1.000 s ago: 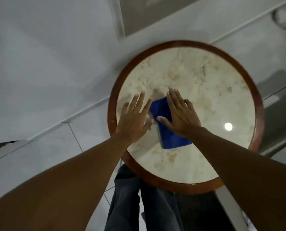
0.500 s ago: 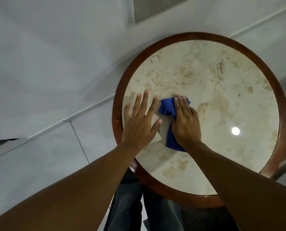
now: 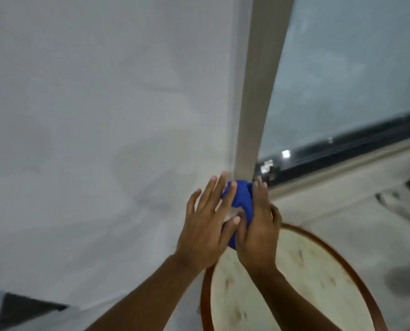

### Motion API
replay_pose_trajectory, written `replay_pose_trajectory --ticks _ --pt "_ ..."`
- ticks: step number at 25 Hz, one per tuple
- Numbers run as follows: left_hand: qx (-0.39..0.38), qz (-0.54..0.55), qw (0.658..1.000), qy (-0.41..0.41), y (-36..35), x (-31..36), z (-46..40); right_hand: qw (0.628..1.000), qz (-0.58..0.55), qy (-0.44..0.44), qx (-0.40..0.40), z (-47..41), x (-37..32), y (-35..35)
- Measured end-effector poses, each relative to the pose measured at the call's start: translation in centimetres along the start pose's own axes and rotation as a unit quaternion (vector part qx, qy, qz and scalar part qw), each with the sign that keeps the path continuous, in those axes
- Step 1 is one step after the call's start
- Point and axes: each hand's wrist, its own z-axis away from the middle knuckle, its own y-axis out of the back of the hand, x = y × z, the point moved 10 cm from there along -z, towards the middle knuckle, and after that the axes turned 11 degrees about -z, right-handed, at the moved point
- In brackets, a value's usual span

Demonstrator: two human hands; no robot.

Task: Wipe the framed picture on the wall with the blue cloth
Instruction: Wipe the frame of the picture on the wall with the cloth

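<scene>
The blue cloth (image 3: 241, 200) is bunched up between my two hands, raised in front of the wall. My right hand (image 3: 258, 229) is closed around it. My left hand (image 3: 206, 223) touches the cloth's left side with its fingers spread. The framed picture (image 3: 342, 75) hangs on the wall at the upper right, with a pale frame edge (image 3: 256, 91) and glossy glass. The cloth is just below the frame's lower left corner. The view is blurred by motion.
A round marble-topped table with a brown wooden rim (image 3: 205, 290) stands below my hands at the lower right. The white wall (image 3: 91, 103) fills the left. A dark object (image 3: 24, 309) sits at the lower left.
Both hands lifted the cloth off the table top and up toward the picture's lower left corner. The cloth went from flat to bunched. My view tilted up to the wall.
</scene>
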Motion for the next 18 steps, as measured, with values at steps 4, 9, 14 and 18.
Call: replay_pose_trajectory --ticks 4,9,14,18 --pt "0.154 -0.078 0.983 -0.059 22.2 -0.5 -9.3 0.976 -0.101 0.164 0.103 -13.5 -21.1 5.1" --pt "0.361 -0.179 0.915 -0.036 50.4 -1.7 -18.7 0.905 -0.152 0.313 0.246 -27.3 -47.7 13.6" --pt "0.302 -0.335 0.884 0.122 61.4 -10.2 -20.5 0.887 -0.084 0.367 0.268 -33.2 -65.1 16.2" --pt "0.2 -0.395 0.887 0.133 57.7 -17.1 -19.1 0.916 -0.02 0.337 0.219 -36.7 -68.0 11.8"
